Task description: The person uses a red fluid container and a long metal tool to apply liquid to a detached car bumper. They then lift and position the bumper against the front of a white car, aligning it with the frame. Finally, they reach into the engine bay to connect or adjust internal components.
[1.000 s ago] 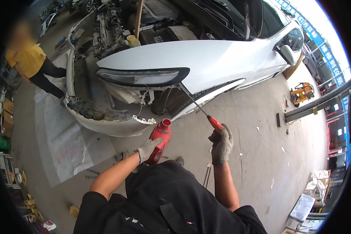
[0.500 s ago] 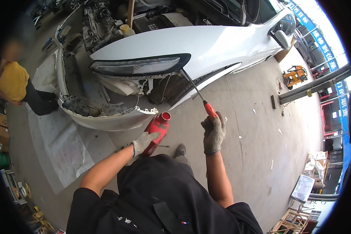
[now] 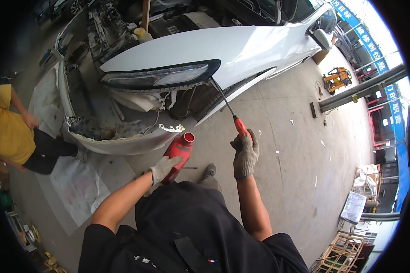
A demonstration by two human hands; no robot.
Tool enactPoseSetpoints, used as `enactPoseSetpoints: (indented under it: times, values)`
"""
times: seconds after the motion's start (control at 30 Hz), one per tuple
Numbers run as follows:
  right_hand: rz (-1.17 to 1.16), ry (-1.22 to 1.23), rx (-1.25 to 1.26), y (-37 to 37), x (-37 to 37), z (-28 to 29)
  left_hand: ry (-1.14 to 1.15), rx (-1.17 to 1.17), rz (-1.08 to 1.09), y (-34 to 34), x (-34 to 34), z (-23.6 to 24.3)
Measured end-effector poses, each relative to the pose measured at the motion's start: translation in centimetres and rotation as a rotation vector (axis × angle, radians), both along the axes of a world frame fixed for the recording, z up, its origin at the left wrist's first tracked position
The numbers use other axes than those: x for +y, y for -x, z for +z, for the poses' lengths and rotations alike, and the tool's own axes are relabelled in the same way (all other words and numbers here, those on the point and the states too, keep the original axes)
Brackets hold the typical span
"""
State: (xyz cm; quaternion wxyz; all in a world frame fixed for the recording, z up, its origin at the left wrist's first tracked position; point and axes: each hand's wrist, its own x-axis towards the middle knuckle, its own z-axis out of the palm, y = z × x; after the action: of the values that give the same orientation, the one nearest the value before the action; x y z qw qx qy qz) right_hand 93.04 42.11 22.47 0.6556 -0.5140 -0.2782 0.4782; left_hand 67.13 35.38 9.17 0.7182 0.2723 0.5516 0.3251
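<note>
My left hand (image 3: 165, 168), in a grey knit glove, is closed around a red plastic bottle (image 3: 181, 150) whose mouth is uncapped and points up and away from me. A long-shafted screwdriver with a red handle (image 3: 240, 124) is gripped in my gloved right hand (image 3: 246, 157). Its shaft slants up to the lower outer corner of the headlight (image 3: 168, 75), where the tip is hidden or too small to make out. Above the headlight lies the car's white front fender (image 3: 191, 44). The front bumper (image 3: 139, 149) hangs detached at its near end, beyond the bottle.
At the left, a person in a yellow top (image 3: 13, 129) stands by the bumper, on pale sheeting (image 3: 84, 193) spread over the floor. A yellow wheeled machine (image 3: 337, 79) and a grey post (image 3: 364, 88) are at the right. Wooden frames (image 3: 341, 252) stand at the lower right.
The person in yellow has come nearer along the left side. The view has shifted slightly; both my hands keep their grips, and the screwdriver stays at the headlight corner.
</note>
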Motion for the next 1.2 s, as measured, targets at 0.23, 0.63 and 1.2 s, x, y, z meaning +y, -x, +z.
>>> enactPoseSetpoints:
  times: [0.23,0.63,1.2]
  values:
    - [-0.062,0.071,-0.037,0.3,-0.3,-0.6,-0.039,-0.002,-0.018,0.1,0.6,-0.3]
    - [-0.05,0.091,-0.04,-2.3,-1.6,0.7,-0.013,-0.008,-0.05,-1.9,2.7,-2.3]
    - [0.283,0.229,-0.689,-12.4,0.6,15.0,-0.039,0.151,-0.232,-7.2,5.8,1.8]
